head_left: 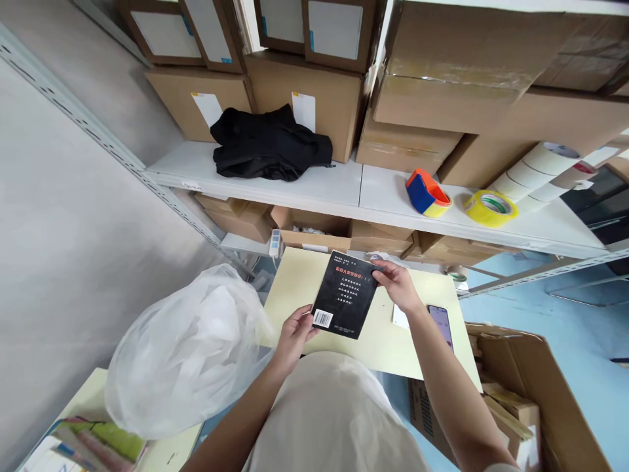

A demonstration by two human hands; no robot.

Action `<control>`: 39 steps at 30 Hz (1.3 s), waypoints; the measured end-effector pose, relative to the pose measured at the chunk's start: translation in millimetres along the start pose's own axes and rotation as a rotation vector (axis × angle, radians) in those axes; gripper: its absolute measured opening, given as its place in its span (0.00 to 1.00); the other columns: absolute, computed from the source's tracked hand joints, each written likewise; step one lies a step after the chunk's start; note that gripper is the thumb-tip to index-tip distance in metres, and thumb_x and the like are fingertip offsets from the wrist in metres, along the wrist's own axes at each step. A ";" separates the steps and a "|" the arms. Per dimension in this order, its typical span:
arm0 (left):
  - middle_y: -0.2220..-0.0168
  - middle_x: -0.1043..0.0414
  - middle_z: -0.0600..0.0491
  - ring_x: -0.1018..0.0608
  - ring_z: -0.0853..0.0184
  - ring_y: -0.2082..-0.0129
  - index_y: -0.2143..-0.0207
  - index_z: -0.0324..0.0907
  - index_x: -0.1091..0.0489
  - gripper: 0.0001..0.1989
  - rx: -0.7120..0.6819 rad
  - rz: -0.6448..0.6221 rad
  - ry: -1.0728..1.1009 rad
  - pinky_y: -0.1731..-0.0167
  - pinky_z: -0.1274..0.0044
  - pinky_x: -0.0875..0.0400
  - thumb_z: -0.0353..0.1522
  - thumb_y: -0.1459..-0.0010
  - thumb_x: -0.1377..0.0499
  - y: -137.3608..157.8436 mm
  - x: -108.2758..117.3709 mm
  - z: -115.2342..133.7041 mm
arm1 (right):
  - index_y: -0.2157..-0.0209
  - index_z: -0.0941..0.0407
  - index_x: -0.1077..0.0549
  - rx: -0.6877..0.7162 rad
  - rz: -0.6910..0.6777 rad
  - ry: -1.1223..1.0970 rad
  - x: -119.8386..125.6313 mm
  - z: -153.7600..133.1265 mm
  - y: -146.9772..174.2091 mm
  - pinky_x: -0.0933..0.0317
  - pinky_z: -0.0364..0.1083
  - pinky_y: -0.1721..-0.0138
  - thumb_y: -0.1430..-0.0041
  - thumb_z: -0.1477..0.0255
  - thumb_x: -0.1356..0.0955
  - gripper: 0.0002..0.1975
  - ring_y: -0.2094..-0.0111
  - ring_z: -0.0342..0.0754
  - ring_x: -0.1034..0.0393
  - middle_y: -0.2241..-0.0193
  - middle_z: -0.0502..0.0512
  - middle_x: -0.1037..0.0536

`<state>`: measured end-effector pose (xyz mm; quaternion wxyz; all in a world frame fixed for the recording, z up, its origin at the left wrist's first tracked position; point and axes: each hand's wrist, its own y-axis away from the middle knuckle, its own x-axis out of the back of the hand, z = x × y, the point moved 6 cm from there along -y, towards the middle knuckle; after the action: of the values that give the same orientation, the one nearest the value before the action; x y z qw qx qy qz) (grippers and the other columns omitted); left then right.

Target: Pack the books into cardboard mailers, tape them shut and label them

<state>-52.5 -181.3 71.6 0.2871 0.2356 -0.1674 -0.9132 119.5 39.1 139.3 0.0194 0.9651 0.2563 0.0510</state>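
Observation:
Between my two hands is a black book, its back cover facing up with red and white print and a barcode at the lower left corner. My left hand pinches that lower left corner. At the upper right corner, my right hand grips the edge with thumb and fingers. The book is held above a pale yellow table. Close to my right forearm, a phone with a lit screen lies on the table, and a piece of white paper is partly hidden by the arm.
A large translucent plastic bag bulges at the left. On the shelf ahead lie black cloth, a tape dispenser and a yellow tape roll, with cardboard boxes behind. An open carton stands at lower right.

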 end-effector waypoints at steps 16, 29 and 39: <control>0.65 0.25 0.51 0.22 0.67 0.65 0.63 0.40 0.26 0.22 0.021 0.063 0.020 0.60 0.71 0.25 0.39 0.62 0.29 -0.1 4.8 -7.1 | 0.60 0.53 0.23 -0.066 0.049 -0.175 13.5 19.0 1.5 0.35 0.46 0.70 0.51 0.60 0.28 0.17 0.72 0.44 0.32 0.71 0.50 0.23; 0.74 0.26 0.55 0.22 0.68 0.72 0.63 0.42 0.29 0.23 0.082 0.061 0.049 0.63 0.72 0.26 0.40 0.61 0.29 0.6 5.4 -10.5 | 0.54 0.47 0.25 0.291 -0.182 0.136 3.1 -29.9 6.3 0.37 0.53 0.53 0.45 0.64 0.31 0.15 0.57 0.51 0.32 0.60 0.55 0.26; 0.47 0.30 0.41 0.31 0.52 0.43 0.53 0.42 0.27 0.30 -0.096 -0.092 -0.179 0.45 0.64 0.39 0.51 0.54 0.38 -13.9 7.0 24.7 | 0.66 0.51 0.23 0.344 -0.309 0.337 -22.3 -75.4 -0.7 0.35 0.48 0.64 0.44 0.64 0.32 0.09 0.68 0.49 0.29 0.70 0.51 0.22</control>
<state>-76.8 -170.6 83.6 0.2398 0.1464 -0.1377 -0.9498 91.8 29.6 212.1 -0.1800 0.8815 0.4049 0.1627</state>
